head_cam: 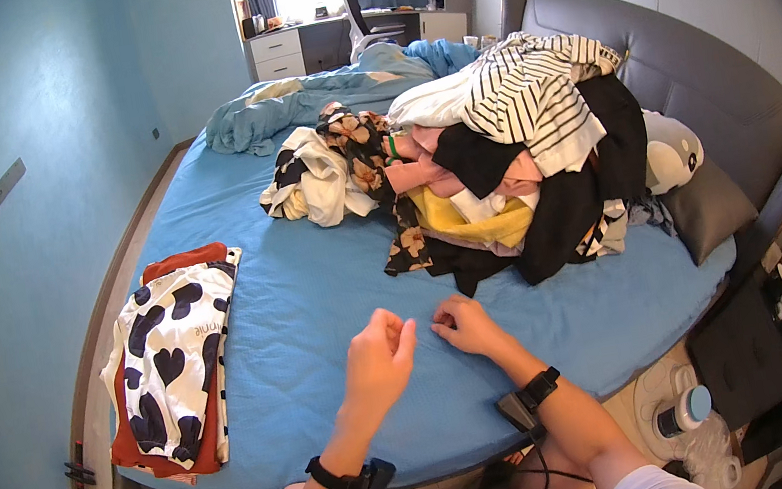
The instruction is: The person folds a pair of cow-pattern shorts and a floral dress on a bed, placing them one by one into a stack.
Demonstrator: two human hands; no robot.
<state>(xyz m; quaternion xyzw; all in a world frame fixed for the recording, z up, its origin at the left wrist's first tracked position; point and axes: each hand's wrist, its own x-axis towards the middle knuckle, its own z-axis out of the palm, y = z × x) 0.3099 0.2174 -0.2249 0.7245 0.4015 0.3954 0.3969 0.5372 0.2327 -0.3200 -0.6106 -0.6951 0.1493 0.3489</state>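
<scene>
My left hand [379, 356] is above the blue bed sheet [290, 381]. Its fingers curl loosely, the thumb stands apart, and I see nothing in it. To its right, my right hand [470, 325] is bent the same way, with a gap between thumb and fingers and nothing held. Just beyond the hands lies a tangled heap of clothes: a black-and-white striped top [529, 102], a yellow garment [478, 216], pink pieces [418, 172] and black garments [563, 226]. Left of my hands is a folded stack, topped by white trousers with dark patches [176, 352] over a rust-red garment [128, 436].
A floral black garment [352, 136] and a crumpled white one [325, 186] adjoin the heap. Farther back is a blue quilt [309, 105]. A plush toy [669, 153] and grey cushion [708, 212] rest by the headboard [667, 59]. A lidded tub [682, 413] stands on the floor at right.
</scene>
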